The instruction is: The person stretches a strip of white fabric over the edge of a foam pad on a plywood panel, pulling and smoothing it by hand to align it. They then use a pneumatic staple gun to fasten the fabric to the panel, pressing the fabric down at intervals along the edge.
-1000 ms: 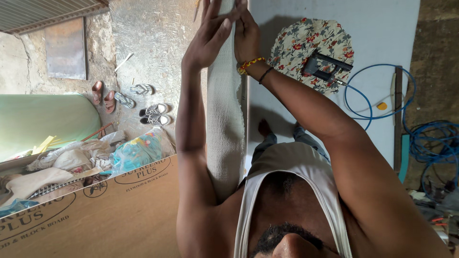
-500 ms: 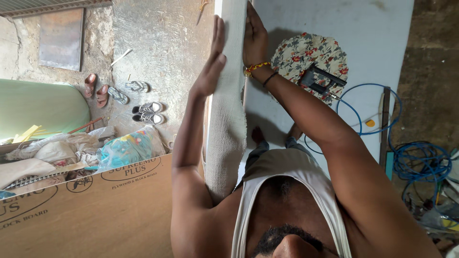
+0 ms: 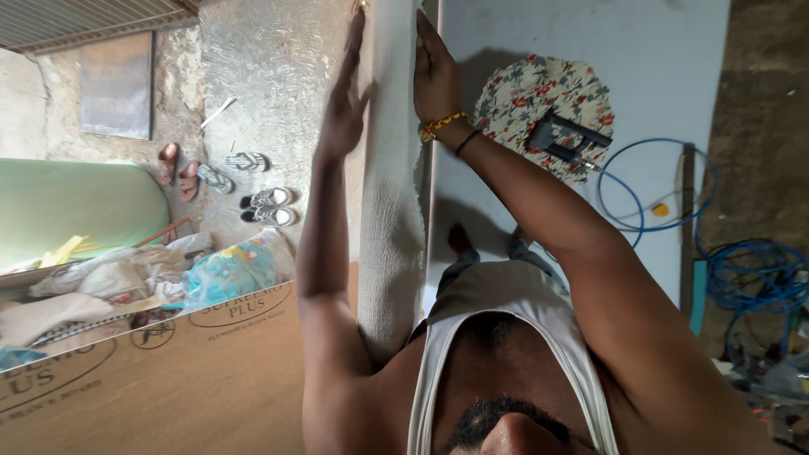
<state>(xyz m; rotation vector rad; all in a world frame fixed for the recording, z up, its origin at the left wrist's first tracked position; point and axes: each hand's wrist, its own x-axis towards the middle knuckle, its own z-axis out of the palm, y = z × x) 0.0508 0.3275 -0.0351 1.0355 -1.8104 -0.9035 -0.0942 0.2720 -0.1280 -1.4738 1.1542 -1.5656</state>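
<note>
Both hands are raised flat against a tall, narrow white panel that stands on edge and runs from the person's chest up out of the top of the view. The left hand lies with an open palm on the panel's left face, fingers straight and together, thumb spread toward the board. The right hand presses its open palm on the opposite face, fingers extended upward; a yellow beaded bracelet and a thin dark band circle that wrist. Neither hand curls around the panel; it is held only between the two flat palms, and its lower end rests near the person's white sleeveless shirt. To the right of the panel lies a large pale sheet on the ground, carrying a round floral cushion with a dark tool on top of it. A blue cable loops just beside the cushion, and more blue cable coils farther right. To the left, on the grey concrete floor, sit a pair of sneakers and some sandals. A brown plywood board fills the lower left, with crumpled bags just above it.
</note>
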